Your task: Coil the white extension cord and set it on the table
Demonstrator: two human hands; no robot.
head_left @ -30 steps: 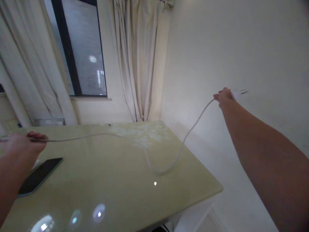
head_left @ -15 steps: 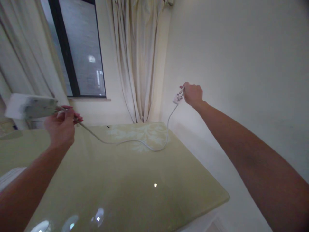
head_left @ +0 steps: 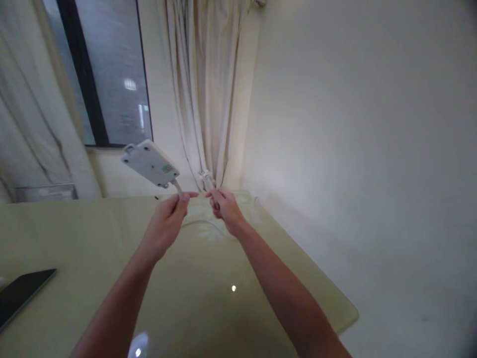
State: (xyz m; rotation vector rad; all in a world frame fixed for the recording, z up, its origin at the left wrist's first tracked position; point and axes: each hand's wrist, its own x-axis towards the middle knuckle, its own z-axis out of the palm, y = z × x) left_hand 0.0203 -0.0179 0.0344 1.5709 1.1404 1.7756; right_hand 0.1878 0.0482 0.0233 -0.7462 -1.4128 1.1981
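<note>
My left hand [head_left: 166,219] is closed on the cord just below a white power strip [head_left: 151,164]. The strip is tilted in the air above the table, its underside towards me, with a small green label near the cord end. Close by on the right, my right hand [head_left: 225,206] is closed round the cord end at the plug [head_left: 206,176], which points up in front of the curtain. The white cord [head_left: 203,221] hangs in a loop low over the table beneath both hands; part of it is hidden behind my right hand.
A glossy pale green tabletop [head_left: 179,298] reaches to the white wall [head_left: 335,124] on the right. At the left edge lies a flat black device [head_left: 26,296]. Behind stand cream curtains [head_left: 208,89] and a dark-framed window [head_left: 112,69]. A tiny dark object [head_left: 156,198] is near the back edge.
Both hands have come together at the middle. The power strip swung from the far left to upright-tilted, and the plug moved left and down. My view turned slightly; the black device now shows.
</note>
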